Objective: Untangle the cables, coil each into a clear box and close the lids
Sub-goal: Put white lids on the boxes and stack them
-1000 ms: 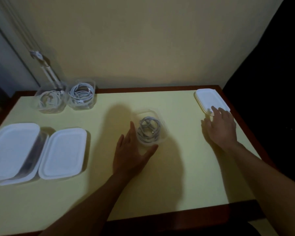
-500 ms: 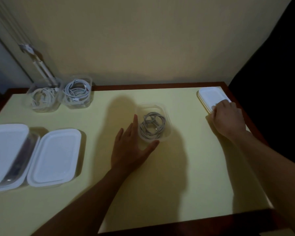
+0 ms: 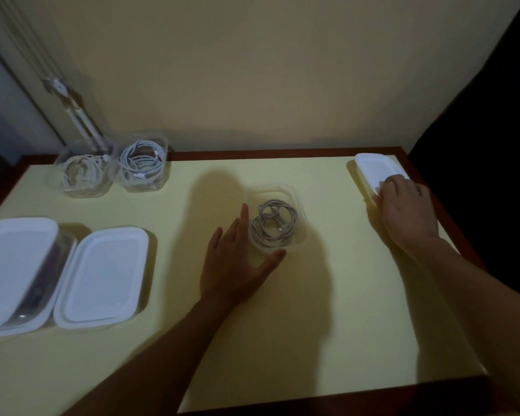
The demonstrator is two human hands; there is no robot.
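Observation:
A clear lidless box (image 3: pixel 294 202) stands mid-table with a coiled grey cable (image 3: pixel 272 225) inside. My left hand (image 3: pixel 237 262) lies flat against the box's near-left side, fingers straight and thumb spread along its front. At the far right corner lies a stack of white lids (image 3: pixel 373 171). My right hand (image 3: pixel 406 211) rests on its near end, fingers curled over the top lid's edge. Two more clear lidless boxes hold white cables at the back left, one (image 3: pixel 81 169) beside the other (image 3: pixel 143 163).
Two boxes with white lids on sit at the left: one (image 3: pixel 102 276) flat, the other (image 3: pixel 15 265) tilted at the table's left edge. The yellow table (image 3: pixel 327 310) has a dark red rim. A wall rises behind; it is dark off the right side.
My right hand has slid further onto the white lids and curled its fingers over the top one. The left hand and the grey cable's box have stayed put; the camera shifted slightly.

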